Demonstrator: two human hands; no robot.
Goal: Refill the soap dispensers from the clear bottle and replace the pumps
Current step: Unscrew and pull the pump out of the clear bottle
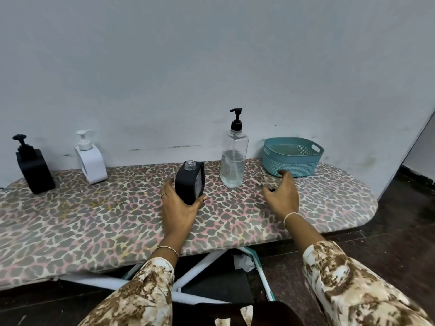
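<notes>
My left hand (pixel 179 205) grips a black soap dispenser (pixel 190 182) standing mid-board; its pump is off and the clear threaded neck is bare. Just right of it stands the clear bottle (pixel 234 158), black pump fitted, about a third full of clear liquid. My right hand (pixel 282 194) hovers low over the board right of the clear bottle, fingers loosely spread and holding nothing. A small black piece (pixel 271 189) lies at its thumb, mostly hidden. A second black dispenser (pixel 35 170) and a white dispenser (pixel 91 163) stand at the far left, both with pumps on.
Everything sits on an ironing board with a leopard-print cover (pixel 117 220) set against a pale wall. A teal plastic basket (pixel 292 156) stands at the back right, just beyond my right hand. The board's rounded end and a dark floor lie to the right.
</notes>
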